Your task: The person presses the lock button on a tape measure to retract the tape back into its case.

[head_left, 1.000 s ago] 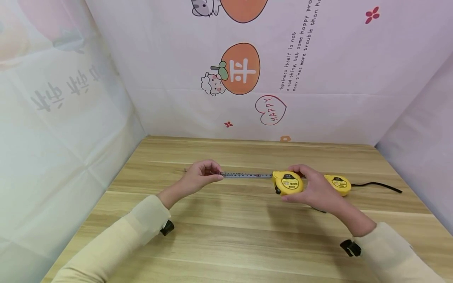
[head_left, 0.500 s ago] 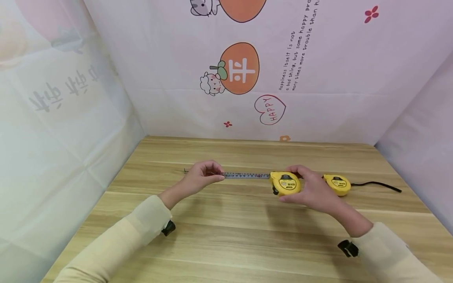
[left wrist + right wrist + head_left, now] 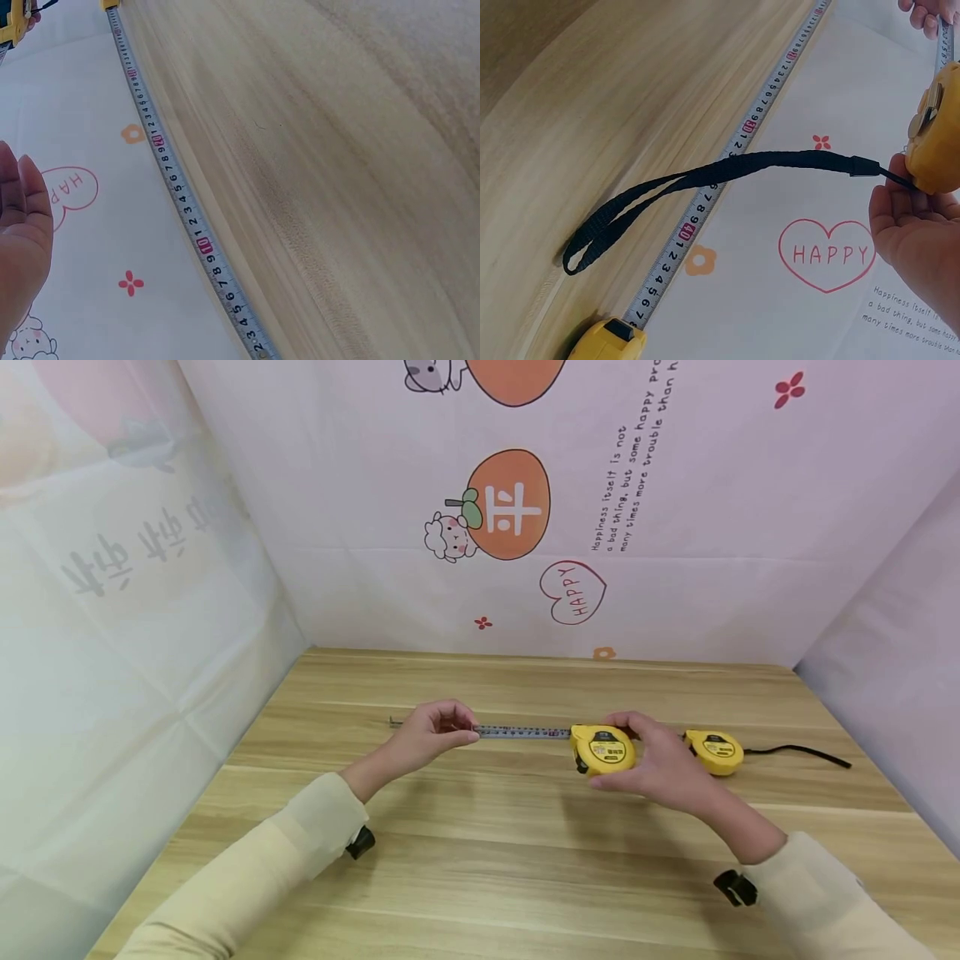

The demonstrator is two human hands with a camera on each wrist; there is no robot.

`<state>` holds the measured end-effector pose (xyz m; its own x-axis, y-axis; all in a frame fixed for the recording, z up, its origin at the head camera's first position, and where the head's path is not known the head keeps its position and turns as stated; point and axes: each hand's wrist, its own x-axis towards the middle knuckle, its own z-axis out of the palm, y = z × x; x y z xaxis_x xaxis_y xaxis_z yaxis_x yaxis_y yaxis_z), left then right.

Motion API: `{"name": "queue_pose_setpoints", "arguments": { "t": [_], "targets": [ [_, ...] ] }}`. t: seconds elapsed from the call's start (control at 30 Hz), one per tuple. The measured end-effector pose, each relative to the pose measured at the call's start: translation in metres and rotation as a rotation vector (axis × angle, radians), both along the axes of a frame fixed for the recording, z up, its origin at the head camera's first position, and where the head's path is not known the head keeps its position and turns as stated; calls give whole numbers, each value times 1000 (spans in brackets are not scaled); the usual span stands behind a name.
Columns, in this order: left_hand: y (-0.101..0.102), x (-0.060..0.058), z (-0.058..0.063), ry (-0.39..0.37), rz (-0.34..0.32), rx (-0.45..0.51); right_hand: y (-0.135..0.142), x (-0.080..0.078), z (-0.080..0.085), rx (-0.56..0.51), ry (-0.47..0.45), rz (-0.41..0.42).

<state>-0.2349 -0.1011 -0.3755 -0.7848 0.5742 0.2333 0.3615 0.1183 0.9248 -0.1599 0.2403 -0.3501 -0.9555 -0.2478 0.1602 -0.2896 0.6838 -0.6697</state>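
Note:
In the head view my left hand (image 3: pixel 438 732) pinches the end of a steel tape blade (image 3: pixel 522 732) between thumb and fingers. The blade runs straight across to a yellow tape measure (image 3: pixel 602 750), whose case my right hand (image 3: pixel 663 762) grips from the right side. A black wrist strap (image 3: pixel 780 158) hangs from that case in the right wrist view. Behind my right hand lies a second yellow tape measure (image 3: pixel 717 753) on the table. Its numbered blade (image 3: pixel 184 196) stretches out long in the left wrist view, ending left of my left hand at a small metal hook (image 3: pixel 394 722).
A wood-grain table (image 3: pixel 480 868) spreads under both hands. From the second tape measure a black strap (image 3: pixel 802 750) trails right. Printed cloth (image 3: pixel 375 602) walls the back and sides. Each wrist carries a small black device (image 3: pixel 735 887).
My right hand has shifted slightly left with the tape measure, while my left hand has edged right. The blade between them is a little shorter. The second tape measure stays in place.

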Motion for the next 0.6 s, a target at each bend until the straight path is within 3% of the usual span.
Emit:
{"name": "queue_pose_setpoints", "arguments": {
  "t": [0.6],
  "targets": [
    [7,-1,0,-16,17,-16,-6,-2,-4,-1,6,3]
  ]
}}
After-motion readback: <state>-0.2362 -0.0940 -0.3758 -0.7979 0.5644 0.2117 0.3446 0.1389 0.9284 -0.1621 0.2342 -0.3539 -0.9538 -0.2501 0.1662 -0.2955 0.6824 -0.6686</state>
